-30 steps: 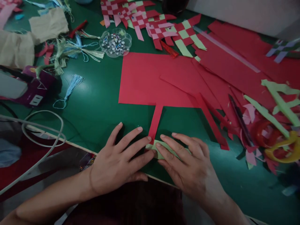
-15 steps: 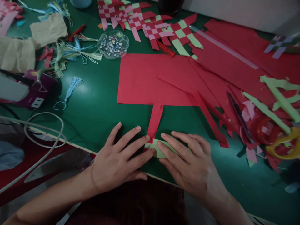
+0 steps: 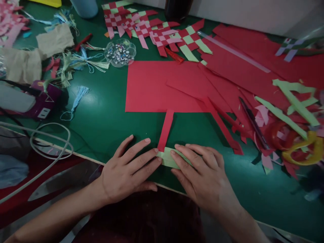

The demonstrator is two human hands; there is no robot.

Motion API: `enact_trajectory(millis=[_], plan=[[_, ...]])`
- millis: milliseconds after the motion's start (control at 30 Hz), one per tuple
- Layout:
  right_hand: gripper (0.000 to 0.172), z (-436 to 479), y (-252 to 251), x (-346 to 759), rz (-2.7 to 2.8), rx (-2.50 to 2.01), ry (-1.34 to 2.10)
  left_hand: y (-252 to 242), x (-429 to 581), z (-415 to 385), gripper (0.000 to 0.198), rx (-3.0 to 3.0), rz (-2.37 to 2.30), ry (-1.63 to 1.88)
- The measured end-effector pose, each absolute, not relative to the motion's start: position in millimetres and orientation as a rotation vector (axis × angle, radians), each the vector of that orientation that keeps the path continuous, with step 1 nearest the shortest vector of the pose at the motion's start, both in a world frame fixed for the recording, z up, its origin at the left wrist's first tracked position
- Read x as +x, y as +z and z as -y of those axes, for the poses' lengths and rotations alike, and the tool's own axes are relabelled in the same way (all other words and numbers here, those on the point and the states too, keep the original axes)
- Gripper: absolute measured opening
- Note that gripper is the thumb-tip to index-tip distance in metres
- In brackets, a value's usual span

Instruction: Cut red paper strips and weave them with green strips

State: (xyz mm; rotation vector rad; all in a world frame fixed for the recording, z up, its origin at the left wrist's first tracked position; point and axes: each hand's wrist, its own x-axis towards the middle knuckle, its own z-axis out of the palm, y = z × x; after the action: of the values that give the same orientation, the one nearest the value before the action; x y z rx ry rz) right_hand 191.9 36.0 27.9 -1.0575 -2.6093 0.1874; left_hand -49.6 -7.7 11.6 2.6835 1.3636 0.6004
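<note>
A light green paper strip [image 3: 169,158] lies near the table's front edge, crossed at its left end by a red paper strip [image 3: 167,126]. My left hand [image 3: 130,168] rests flat with fingers spread, its fingertips touching the place where the two strips meet. Over the right part of the green strip lies my right hand [image 3: 205,168], fingers stretched out and pressing down, so that end is hidden. Beyond the hands, a red paper sheet [image 3: 146,87] touches or underlies the far end of the red strip.
Woven paper fish [image 3: 141,27] line the back beside a clear dish of googly eyes [image 3: 120,53]. Yellow-handled scissors [image 3: 301,152], a pen [image 3: 253,121] and paper scraps lie right. A blue tassel [image 3: 78,98], a purple power strip [image 3: 48,98] and a cable [image 3: 68,145] are left.
The view has shifted slightly. The red strip now lies straighter and narrower, and its near end sits on the green strip. Both hands stay in nearly the same place.
</note>
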Motion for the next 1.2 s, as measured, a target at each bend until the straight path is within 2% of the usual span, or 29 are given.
enact_trajectory(millis=[900,1200], plan=[[0.024,-40,38,190,2.615,-0.993,0.213,10,-48,6,0.052,2.692,-1.381,0.561],[0.017,-38,37,186,2.622,-0.973,0.182,22,-49,5,0.051,2.653,-1.348,0.436]])
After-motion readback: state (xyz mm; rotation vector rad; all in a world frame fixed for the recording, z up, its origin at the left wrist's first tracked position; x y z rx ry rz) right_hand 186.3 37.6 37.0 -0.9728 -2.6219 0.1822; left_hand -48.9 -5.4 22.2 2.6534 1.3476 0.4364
